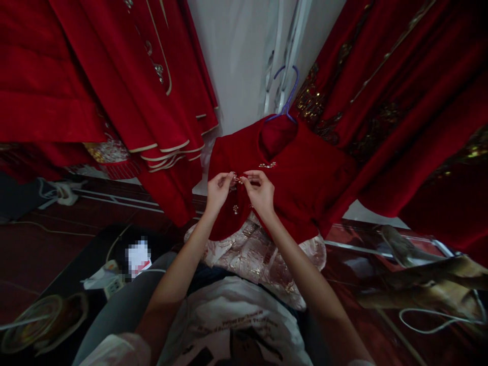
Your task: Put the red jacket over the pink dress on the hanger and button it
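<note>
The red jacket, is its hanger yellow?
No, the hanger poking out at the top of the red jacket is bluish-purple.

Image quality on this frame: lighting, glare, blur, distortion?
Head view: dim overall, hanging red garments at right sinking into shadow, glints on their gold trim; wide-angle stretch and smear toward the edges; mosaic over a white item at lower left; small fastening between left hand and right hand too soft for detail.
</note>
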`<act>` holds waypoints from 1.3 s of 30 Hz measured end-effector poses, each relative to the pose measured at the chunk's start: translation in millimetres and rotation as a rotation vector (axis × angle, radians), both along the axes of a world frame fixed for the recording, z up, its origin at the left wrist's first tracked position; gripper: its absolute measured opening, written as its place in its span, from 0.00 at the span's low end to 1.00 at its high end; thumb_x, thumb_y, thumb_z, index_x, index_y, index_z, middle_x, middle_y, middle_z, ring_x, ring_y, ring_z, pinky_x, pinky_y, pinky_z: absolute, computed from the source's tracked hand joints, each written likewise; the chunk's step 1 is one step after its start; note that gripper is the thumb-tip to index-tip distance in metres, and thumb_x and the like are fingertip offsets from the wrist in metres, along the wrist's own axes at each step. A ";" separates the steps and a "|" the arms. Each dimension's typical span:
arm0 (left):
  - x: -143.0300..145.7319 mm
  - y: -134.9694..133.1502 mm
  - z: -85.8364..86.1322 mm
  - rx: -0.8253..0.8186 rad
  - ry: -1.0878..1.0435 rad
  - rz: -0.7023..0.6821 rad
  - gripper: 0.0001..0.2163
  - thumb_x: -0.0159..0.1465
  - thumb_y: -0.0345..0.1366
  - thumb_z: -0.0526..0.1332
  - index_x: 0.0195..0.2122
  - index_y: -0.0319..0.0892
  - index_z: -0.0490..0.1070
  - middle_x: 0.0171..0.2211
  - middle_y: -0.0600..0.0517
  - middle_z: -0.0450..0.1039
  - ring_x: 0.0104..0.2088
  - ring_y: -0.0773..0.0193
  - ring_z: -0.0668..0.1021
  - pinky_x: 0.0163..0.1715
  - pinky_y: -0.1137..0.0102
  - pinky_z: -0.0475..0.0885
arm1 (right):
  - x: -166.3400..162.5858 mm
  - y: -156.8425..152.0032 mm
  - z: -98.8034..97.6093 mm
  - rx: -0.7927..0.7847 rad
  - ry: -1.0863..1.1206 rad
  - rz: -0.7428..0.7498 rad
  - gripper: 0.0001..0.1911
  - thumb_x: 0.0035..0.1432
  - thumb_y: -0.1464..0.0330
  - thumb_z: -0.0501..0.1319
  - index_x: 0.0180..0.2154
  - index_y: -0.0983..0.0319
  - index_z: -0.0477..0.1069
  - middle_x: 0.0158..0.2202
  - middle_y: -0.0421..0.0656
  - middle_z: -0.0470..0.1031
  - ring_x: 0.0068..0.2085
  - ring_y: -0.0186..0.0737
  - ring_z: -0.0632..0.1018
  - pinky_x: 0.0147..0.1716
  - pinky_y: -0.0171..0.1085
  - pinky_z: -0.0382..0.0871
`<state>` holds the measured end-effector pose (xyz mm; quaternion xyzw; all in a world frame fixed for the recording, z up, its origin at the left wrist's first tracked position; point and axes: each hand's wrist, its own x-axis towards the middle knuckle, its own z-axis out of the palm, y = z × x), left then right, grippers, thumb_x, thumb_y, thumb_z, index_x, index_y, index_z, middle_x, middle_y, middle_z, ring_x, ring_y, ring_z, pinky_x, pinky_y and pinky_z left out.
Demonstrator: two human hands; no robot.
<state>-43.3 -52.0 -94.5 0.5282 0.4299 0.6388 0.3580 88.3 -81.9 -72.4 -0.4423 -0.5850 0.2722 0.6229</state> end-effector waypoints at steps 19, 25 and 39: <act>-4.6 -3.3 -4.2 -0.027 -0.035 -0.121 0.11 0.49 0.35 0.70 0.34 0.36 0.79 0.35 0.46 0.81 0.34 0.64 0.81 0.43 0.66 0.76 | -2.0 9.2 -13.5 0.114 -0.096 -0.014 0.08 0.59 0.68 0.59 0.41 0.61 0.71 0.41 0.45 0.74 0.40 0.35 0.77 0.38 0.35 0.78; -13.1 -5.3 -6.6 0.054 0.091 -0.187 0.11 0.53 0.35 0.68 0.36 0.38 0.75 0.35 0.48 0.79 0.35 0.66 0.80 0.42 0.69 0.75 | 3.9 2.1 -10.5 0.093 -0.137 0.055 0.08 0.59 0.69 0.58 0.41 0.61 0.72 0.41 0.44 0.77 0.41 0.35 0.79 0.39 0.35 0.78; -17.3 -90.2 -65.4 0.052 0.718 -0.067 0.15 0.56 0.27 0.62 0.45 0.46 0.68 0.36 0.55 0.69 0.29 0.71 0.73 0.32 0.74 0.70 | 84.8 -53.9 -40.2 -0.260 -0.597 0.016 0.07 0.56 0.70 0.62 0.39 0.61 0.74 0.33 0.43 0.80 0.31 0.36 0.80 0.34 0.36 0.74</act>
